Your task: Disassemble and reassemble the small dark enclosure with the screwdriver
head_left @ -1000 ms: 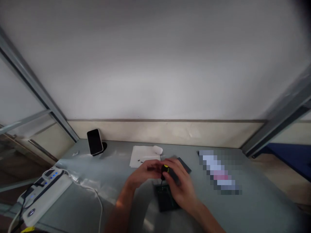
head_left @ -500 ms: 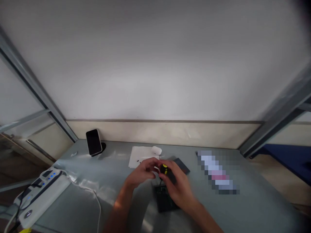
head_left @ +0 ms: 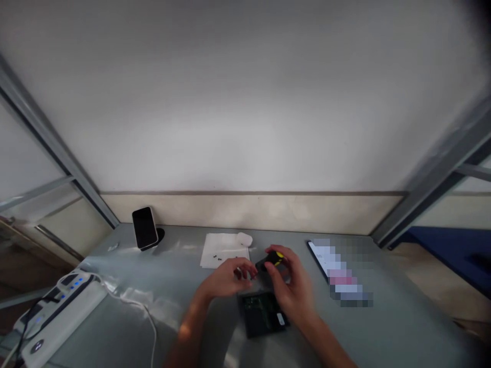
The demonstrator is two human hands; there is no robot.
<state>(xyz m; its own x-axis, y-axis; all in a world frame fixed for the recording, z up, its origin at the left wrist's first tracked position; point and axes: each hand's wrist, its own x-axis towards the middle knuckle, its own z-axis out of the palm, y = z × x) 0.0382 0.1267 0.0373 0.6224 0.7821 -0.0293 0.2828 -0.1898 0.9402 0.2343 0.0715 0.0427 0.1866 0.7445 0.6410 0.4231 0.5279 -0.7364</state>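
A yellow-black screwdriver (head_left: 272, 258) tilts near a flat, probably opened device (head_left: 262, 315).

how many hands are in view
2: the left hand, fingers curled, near the dark green circuit board, and the right hand, gripping the black-and-yellow tool.

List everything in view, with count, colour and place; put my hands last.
Screwdriver-like tool: one, black and yellow, in right hand
Circuit-board device: one, black and green, below hands
Paper: one pile or sheet, white, centre back
Small pieces: a few, dark, on paper
Rounded object: one, white, paper's far right corner
Phone: one, screen pixelated, right
Upright device: one, black and white, back left
Power strip: one, white and dark, left
White cable: one, left
Table: one, grey, beneath
Wall: one, greyish white, behind
Metal frame: grey, both sides
Blue surface: one, far right
Left hand: one, bare, near tool
Right hand: one, bare, around tool
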